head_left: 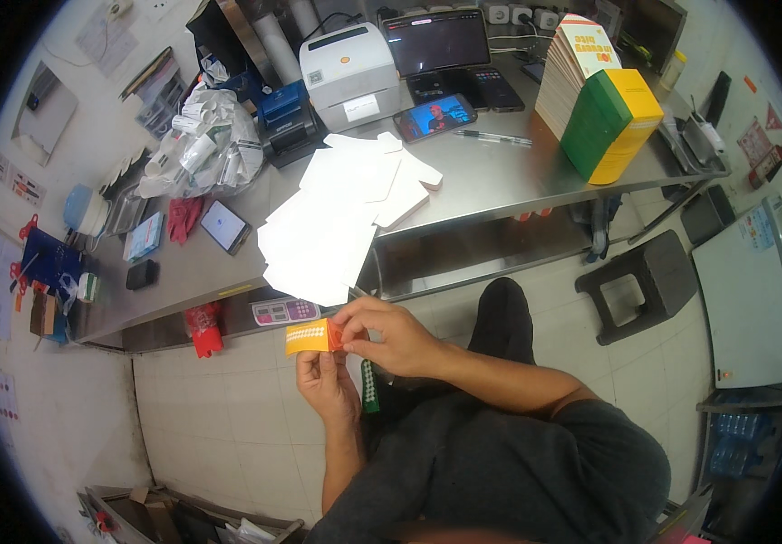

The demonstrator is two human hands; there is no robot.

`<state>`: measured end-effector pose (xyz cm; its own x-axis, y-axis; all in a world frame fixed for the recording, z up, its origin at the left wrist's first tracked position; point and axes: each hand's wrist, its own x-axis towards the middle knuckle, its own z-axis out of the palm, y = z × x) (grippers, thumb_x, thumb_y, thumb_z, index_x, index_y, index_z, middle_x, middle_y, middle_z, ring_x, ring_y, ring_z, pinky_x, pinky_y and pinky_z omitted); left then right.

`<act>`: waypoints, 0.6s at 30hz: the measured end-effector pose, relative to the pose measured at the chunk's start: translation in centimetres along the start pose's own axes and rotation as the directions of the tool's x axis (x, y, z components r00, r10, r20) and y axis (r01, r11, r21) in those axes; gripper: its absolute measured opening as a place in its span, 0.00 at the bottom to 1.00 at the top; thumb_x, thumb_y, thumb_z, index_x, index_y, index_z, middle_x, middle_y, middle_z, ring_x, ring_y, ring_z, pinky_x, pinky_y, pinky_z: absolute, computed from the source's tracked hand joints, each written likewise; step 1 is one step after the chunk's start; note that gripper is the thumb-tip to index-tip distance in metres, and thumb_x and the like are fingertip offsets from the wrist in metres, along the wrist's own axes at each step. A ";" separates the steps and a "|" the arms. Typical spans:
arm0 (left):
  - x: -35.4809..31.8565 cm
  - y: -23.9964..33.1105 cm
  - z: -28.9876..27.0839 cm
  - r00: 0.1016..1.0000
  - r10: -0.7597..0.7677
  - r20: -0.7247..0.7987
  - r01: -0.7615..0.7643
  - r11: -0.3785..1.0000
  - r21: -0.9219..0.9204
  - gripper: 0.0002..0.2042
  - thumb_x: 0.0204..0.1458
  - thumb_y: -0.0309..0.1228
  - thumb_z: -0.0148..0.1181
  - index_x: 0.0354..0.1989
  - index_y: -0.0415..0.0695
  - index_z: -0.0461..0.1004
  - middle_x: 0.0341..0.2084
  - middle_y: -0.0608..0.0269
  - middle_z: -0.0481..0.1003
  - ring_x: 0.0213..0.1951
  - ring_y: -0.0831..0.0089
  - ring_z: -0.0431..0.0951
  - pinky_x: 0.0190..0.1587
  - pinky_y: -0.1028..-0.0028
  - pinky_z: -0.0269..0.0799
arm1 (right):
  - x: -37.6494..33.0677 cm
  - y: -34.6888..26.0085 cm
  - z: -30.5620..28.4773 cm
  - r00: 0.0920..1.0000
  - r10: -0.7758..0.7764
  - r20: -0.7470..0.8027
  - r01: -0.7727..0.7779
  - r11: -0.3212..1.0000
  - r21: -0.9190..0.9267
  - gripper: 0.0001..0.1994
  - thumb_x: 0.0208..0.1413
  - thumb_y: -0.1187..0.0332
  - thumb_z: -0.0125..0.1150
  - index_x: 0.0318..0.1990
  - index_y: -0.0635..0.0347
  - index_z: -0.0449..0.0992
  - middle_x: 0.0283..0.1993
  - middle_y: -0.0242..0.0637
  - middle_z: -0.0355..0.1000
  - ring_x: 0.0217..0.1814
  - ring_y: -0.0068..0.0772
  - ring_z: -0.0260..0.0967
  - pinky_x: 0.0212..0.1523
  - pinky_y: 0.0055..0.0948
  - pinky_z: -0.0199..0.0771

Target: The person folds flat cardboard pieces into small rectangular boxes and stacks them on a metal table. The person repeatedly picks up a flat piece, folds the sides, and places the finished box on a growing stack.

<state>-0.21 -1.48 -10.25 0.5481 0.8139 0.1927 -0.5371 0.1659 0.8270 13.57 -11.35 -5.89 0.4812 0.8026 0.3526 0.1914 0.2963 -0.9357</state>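
Your right hand (380,334) partly covers the red end of the yellow carton (307,337); some of your left hand's (330,392) fingers hide behind it. Green strip (370,388) by your lap: too small to read. Lower-left shelf (106,508): cut off by frame edge.

1. Worktop (491,186), toward the far edge: printer (350,72), with the laptop (441,54) to its right.
2. Before the laptop lies one phone (436,116); right of that, a pen (492,138).
3. Near the right end stands a stack of cards (613,127).
4. Before the printer, a paper pile (328,218) reaches past the near edge.
5. Left of the pile: another phone (225,227), a bag (219,150) behind it.
6. Before the near edge, right: a stool (654,281) on the floor (228,408).
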 end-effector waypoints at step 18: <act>-1.3 3.4 -1.1 0.872 0.479 -0.103 -0.346 0.750 0.564 0.08 0.57 0.11 0.56 0.36 0.39 0.70 0.37 0.57 0.78 0.42 0.64 0.79 0.52 0.64 0.76 | 0.4 0.7 -0.1 0.991 0.119 0.062 -0.128 0.978 0.163 0.32 0.61 0.73 0.69 0.70 0.60 0.62 0.62 0.42 0.69 0.56 0.34 0.73 0.57 0.34 0.75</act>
<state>-3.51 -1.37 -8.29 0.1543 0.8464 0.5097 -0.2311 -0.4706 0.8515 13.98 -10.85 -6.36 0.4464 0.8628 0.2373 -0.0140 0.2718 -0.9622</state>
